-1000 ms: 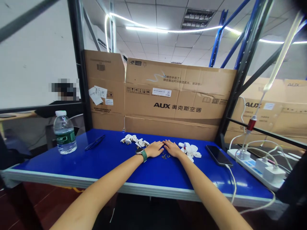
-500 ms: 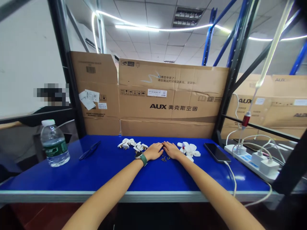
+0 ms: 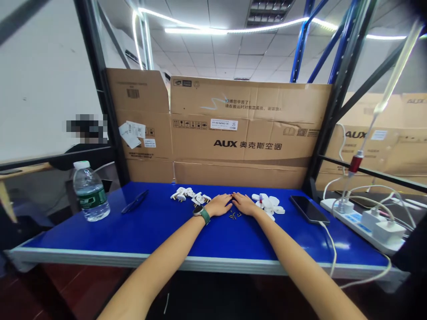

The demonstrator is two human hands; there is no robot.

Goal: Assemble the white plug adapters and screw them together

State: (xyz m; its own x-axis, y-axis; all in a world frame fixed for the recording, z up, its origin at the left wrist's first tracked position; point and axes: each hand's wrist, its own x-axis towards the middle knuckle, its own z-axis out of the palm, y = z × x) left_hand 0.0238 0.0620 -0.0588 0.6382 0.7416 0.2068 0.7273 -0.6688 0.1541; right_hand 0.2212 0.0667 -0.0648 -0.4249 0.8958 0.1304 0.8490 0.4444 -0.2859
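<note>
My left hand [image 3: 219, 205] lies flat on the blue table [image 3: 160, 235], fingers stretched out, with a green-strapped watch [image 3: 202, 214] on the wrist. Beside it my right hand [image 3: 244, 205] also rests flat, its fingertips close to those of the left. Neither hand holds anything. Just below them, between the hands, lie several small brass-coloured screws or pins [image 3: 233, 215]. To the left of my left hand is a loose pile of white plug parts with metal prongs [image 3: 187, 194]. White rounded plastic covers [image 3: 269, 204] are heaped right of my right hand, with a small purple-and-red piece among them.
A water bottle [image 3: 90, 193] and folded glasses [image 3: 135, 202] are at the left. At the right lie a phone [image 3: 308, 209] on a white cable and a power strip [image 3: 362, 224] with chargers. Cardboard [image 3: 233, 173] walls the back. A person [image 3: 87, 146] is beyond the left post.
The camera view has shifted, so the whole scene sits slightly further right and higher. Both hands stay flat on the table in nearly the same place.
</note>
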